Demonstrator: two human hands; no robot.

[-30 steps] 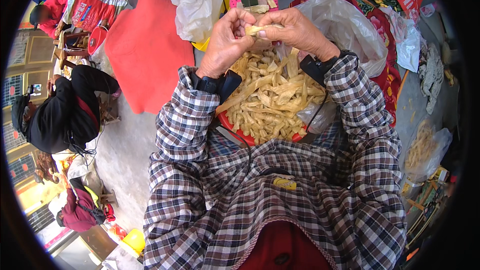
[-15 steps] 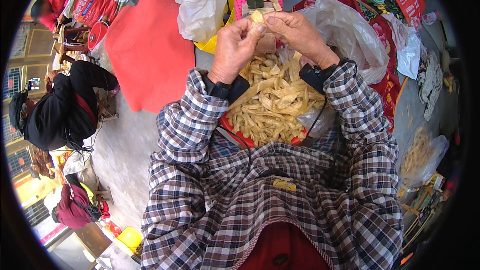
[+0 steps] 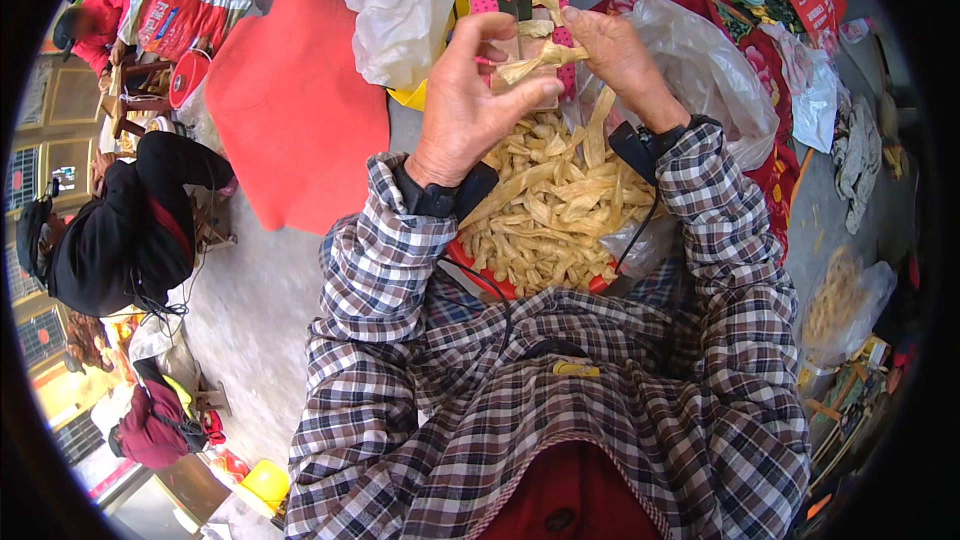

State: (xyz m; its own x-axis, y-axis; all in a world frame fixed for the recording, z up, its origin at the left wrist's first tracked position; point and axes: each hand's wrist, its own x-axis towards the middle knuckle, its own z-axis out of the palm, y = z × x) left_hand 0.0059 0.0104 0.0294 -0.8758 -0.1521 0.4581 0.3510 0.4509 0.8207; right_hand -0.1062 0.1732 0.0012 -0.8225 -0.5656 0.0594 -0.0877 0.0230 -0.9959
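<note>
A pale yellow strip is pinched between both hands up top, left hand fingers clamped on one end, right hand fingers on the other, right above the strips heaped in the red basin.

Both forearms raised, left hand and right hand pinching fingertips together.

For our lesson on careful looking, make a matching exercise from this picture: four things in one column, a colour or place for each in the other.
Things:
1. pale strip
2. cushion
3. clear bag
4. basin

Descriptions:
A. red, flat on the ground
B. red rim, under the heap of strips
C. between both hands
D. crumpled, above the left hand

Pairs: 1-C, 2-A, 3-D, 4-B
</note>
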